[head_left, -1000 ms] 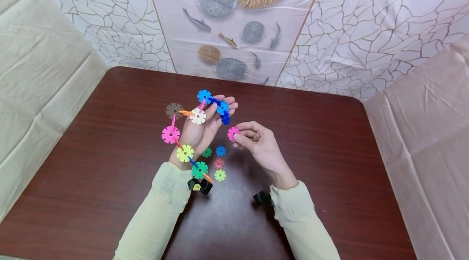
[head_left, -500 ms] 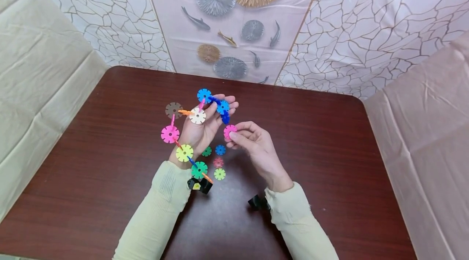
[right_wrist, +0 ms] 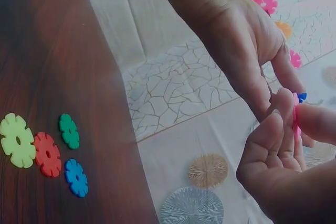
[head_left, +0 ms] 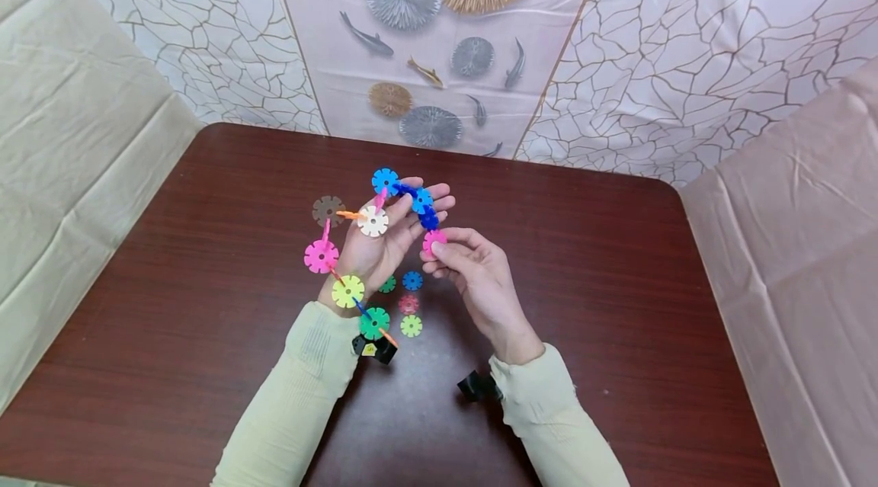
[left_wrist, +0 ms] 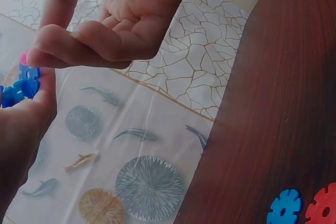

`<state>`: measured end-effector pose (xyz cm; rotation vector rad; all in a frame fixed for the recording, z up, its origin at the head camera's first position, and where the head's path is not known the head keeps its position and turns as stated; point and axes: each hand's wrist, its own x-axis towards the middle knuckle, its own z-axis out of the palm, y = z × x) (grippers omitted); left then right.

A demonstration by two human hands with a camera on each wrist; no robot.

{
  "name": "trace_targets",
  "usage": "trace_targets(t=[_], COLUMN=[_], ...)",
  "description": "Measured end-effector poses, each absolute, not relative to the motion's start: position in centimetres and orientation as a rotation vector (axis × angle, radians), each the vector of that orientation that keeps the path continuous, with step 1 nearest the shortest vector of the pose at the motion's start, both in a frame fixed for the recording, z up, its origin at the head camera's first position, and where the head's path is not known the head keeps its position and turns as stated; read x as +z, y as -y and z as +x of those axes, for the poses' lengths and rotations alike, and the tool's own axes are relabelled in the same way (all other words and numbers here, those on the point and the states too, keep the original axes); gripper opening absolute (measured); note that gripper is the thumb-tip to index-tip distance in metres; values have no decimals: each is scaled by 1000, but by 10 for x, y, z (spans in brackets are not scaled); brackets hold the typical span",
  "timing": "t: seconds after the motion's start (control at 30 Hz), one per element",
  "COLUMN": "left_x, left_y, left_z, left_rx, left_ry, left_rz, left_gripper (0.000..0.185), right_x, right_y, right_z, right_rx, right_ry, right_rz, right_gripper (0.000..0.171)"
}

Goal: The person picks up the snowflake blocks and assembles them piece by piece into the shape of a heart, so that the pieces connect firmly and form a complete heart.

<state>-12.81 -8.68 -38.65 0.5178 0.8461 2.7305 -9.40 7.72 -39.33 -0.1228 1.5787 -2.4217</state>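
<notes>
Two hands meet above the dark wooden table (head_left: 206,258): the left hand (head_left: 377,243) cradles a chain of snowflake discs (head_left: 346,243), fingers curled round its blue end, while the right hand (head_left: 473,273) pinches a pink disc (head_left: 434,239) right against the dark blue disc (head_left: 429,220) at the chain's tip. These look like light, stiff plastic, floppy at the joints, best gripped by the flat faces near the slots. Four loose discs (head_left: 406,296) lie on the table beneath the hands.
</notes>
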Motion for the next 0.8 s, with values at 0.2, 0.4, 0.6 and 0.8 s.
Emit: trace_targets(t=[0.2, 0.4, 0.6, 0.8], left_x=[-387, -389, -389, -388], left_y=[85, 84, 85, 85], left_z=[-127, -128, -129, -129], left_rx=[2754, 2766, 2758, 2770], left_ry=[-840, -844, -852, -875], left_rz=[563, 587, 592, 585], left_gripper=[24, 23, 25, 24], right_x=[-393, -393, -391, -388], right_y=[-77, -76, -76, -76], right_z=[-93, -92, -91, -90], right_rx=[-2419, -2429, -2424, -2415], right_ry=[-1541, -1504, -1498, -1515], right_rz=[-94, -99, -109, -133], right_gripper=[27, 24, 27, 27])
